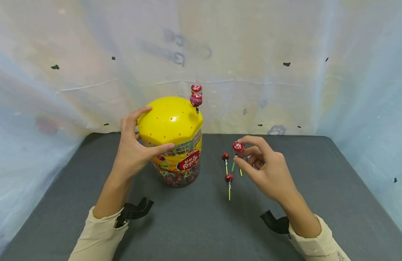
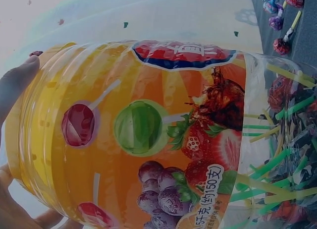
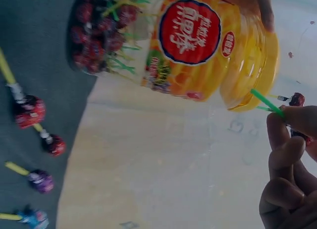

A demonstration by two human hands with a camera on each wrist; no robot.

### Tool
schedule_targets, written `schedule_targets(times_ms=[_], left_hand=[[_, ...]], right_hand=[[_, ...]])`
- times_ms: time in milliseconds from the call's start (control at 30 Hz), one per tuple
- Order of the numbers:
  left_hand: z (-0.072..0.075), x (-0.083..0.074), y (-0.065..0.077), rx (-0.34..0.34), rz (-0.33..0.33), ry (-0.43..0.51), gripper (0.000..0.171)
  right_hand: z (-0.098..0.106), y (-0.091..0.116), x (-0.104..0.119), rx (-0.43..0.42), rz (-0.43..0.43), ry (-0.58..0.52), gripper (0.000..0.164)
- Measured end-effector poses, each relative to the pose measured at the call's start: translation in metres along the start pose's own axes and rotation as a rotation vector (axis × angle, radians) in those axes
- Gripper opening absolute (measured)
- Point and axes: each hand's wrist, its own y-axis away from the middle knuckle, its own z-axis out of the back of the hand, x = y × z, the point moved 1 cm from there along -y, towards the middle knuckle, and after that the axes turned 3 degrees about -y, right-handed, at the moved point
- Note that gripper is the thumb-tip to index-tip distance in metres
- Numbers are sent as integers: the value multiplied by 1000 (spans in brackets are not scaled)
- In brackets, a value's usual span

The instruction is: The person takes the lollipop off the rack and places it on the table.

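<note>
A clear plastic candy jar (image 1: 174, 165) with a domed yellow lid (image 1: 168, 119) stands on the table, with many lollipops inside its lower part. My left hand (image 1: 130, 148) grips the jar near its top, thumb at the front and fingers on the lid's far side. Two red-wrapped lollipops (image 1: 196, 99) stick up from the lid's right edge. To the right of the jar, my right hand (image 1: 266, 165) pinches a red-wrapped lollipop (image 1: 238, 146) above the table. Its green stick (image 3: 267, 101) points toward the lid in the right wrist view.
Loose lollipops (image 1: 229, 178) lie on the dark grey table (image 1: 201, 224) beneath and left of my right hand. In the right wrist view, a purple lollipop (image 3: 40, 181) and a blue one (image 3: 33, 218) lie among them. A pale printed curtain (image 1: 240, 65) hangs behind.
</note>
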Motion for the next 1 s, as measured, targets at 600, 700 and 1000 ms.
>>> schedule_targets(times_ms=[600,700,1000], left_hand=[[-1,2,-3,-10,-10,-16,95],[0,2,-3,-10,-17,-15,95],[-1,3,-2,-8,-30,-1,95]], right_hand=[[8,14,-17,27,-67,54,45],[9,14,-17,41,-79,59,44],[10,16,-19,61,-103,58,43]])
